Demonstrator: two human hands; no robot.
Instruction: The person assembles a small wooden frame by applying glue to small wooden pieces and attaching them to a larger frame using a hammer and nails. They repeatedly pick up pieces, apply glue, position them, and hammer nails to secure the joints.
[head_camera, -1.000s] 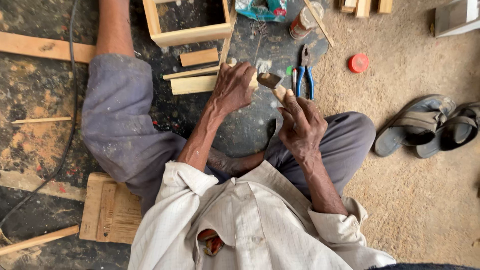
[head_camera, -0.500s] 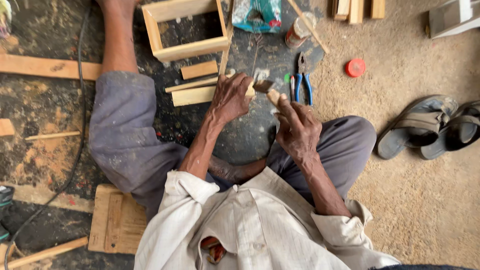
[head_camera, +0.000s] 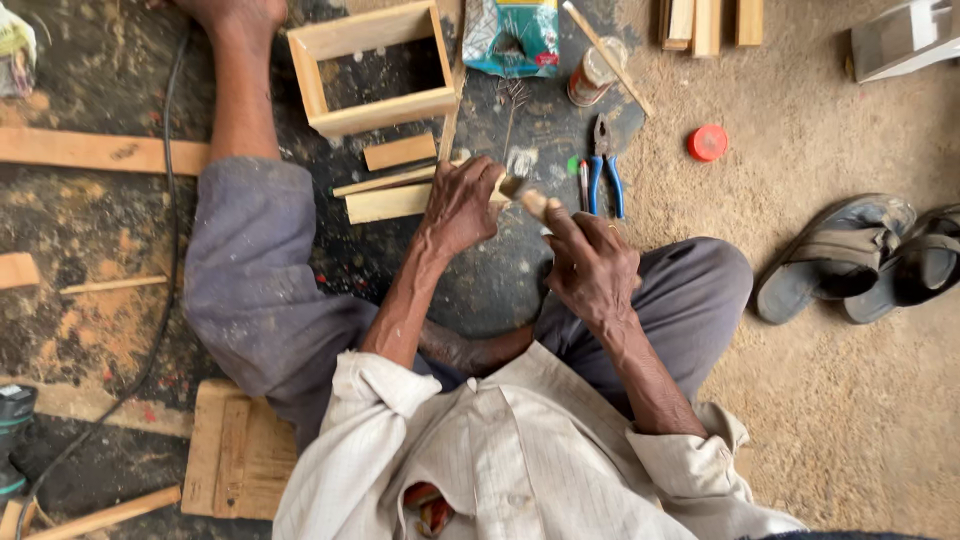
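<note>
The left hand (head_camera: 462, 205) fingers curl around a small wood piece (head_camera: 500, 187). The right hand (head_camera: 592, 268) fingers wrap a wooden handle (head_camera: 535, 204). Blue pliers (head_camera: 604, 165) lie just past them.

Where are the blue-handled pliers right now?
The pliers lie on the dark floor just beyond the right hand, between the red lid and the left hand.

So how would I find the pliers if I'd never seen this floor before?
Start at the open wooden box frame near the top, then look right, past the green bag and down. The pliers lie flat on the dark floor just above the right hand. They are the only tool there with bright blue handles, beside a thin screwdriver.
</note>
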